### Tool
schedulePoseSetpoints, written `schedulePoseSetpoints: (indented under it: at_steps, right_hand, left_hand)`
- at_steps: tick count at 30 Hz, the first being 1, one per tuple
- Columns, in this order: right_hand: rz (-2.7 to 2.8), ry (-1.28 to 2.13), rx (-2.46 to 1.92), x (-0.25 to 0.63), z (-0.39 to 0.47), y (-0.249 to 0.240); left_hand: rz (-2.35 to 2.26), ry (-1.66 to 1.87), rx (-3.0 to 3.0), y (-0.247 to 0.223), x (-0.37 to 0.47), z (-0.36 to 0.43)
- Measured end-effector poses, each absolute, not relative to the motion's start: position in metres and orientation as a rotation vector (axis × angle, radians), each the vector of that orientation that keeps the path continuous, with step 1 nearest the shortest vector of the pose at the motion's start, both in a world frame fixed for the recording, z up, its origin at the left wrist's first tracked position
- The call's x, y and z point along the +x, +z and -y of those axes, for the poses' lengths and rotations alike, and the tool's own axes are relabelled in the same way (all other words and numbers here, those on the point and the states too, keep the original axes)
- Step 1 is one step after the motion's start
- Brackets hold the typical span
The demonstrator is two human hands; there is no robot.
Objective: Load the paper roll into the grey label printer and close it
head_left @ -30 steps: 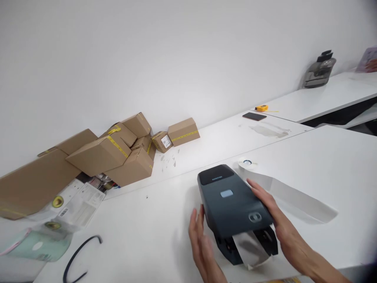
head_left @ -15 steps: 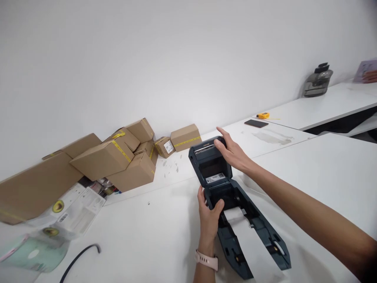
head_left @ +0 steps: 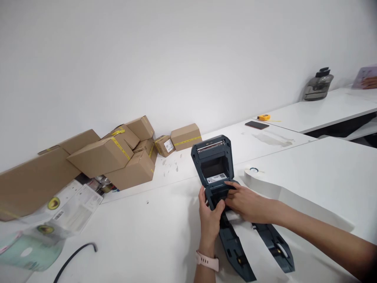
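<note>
A dark blue-grey label printer (head_left: 238, 251) lies on the white table with its lid (head_left: 213, 157) raised. My left hand (head_left: 209, 212), with a pink watch band at the wrist, grips the left side of the printer body near the hinge, thumb over the inner edge. My right hand (head_left: 243, 202) reaches into the body just below the hinge; its fingertips are partly hidden inside, near my left thumb. A strip of white paper (head_left: 250, 247) runs from beneath my right hand down between the printer's side walls.
Cardboard boxes (head_left: 100, 157) are piled at the left by the wall. Plastic packets (head_left: 70, 212) and a black cable (head_left: 75, 257) lie nearer. A paper strip (head_left: 294, 198) curls at the right, with a phone (head_left: 257, 125), tape measure (head_left: 264, 117), bottle (head_left: 318, 84) and another person's hand (head_left: 369, 82) beyond.
My right hand has left the raised lid and moved down into the printer body. The lid stays up, and my left hand keeps its hold. More of the curled paper strip shows.
</note>
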State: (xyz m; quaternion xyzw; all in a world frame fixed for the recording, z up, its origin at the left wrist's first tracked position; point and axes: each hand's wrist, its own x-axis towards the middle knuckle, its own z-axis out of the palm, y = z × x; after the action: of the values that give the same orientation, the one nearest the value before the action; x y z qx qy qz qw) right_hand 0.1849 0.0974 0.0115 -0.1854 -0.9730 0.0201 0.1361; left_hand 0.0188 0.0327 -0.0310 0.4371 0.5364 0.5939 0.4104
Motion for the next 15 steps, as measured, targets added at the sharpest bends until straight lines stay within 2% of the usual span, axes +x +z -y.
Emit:
schedulePoseSetpoints:
  at_steps: [3,11,15]
  right_hand:
    - [2.977,-0.056,-0.538,0.179,-0.097,0.005]
    - [2.968,0.346,-0.414,0.192,-0.100,0.036]
    - [2.613,0.417,-0.451,0.244,-0.102,0.047]
  left_hand:
    - [-1.347,1.483,1.108,-0.032,0.017,-0.033]
    - [-1.374,1.497,1.118,-0.035,0.013,-0.036]
    - [-1.323,1.522,1.107,-0.038,0.012,-0.037]
